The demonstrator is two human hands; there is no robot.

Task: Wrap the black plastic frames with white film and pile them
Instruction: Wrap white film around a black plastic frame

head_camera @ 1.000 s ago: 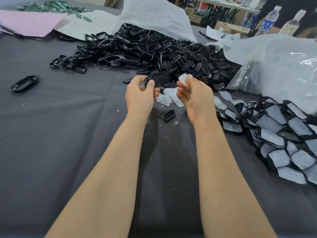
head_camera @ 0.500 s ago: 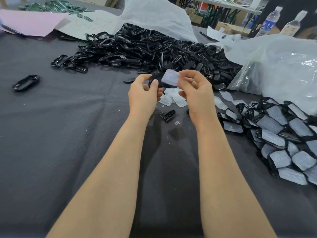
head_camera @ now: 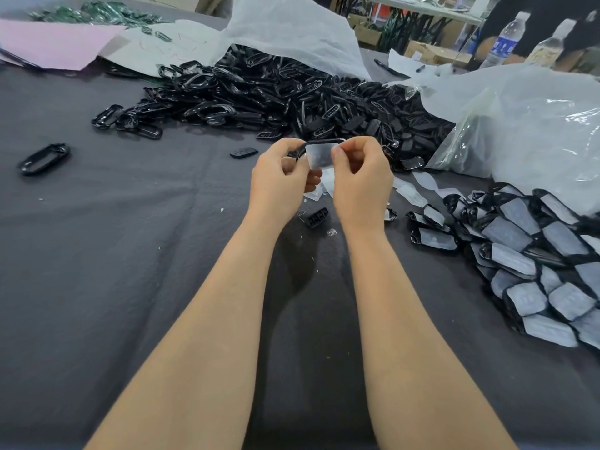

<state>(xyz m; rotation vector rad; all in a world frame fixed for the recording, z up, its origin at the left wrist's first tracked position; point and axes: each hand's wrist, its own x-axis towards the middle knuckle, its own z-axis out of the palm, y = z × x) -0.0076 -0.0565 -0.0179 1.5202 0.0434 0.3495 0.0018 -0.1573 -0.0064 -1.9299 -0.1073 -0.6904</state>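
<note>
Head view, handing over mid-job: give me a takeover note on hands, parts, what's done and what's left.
Left hand grips one black oval plastic frame; right hand pinches a white film sheet laid against it, not yet wrapped round.
Heap of unwrapped black frames lies ahead; spare film sheets lie just right of the right hand.
Done: wrapped-frame pile on the right.
Left: finish this wrap, pile it, then work through the heap.

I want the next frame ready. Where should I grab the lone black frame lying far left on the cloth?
Probably pinch one long rail of the lone black frame from above, a finger through its open middle: it lies flat on the cloth, clear of the heap.
</note>
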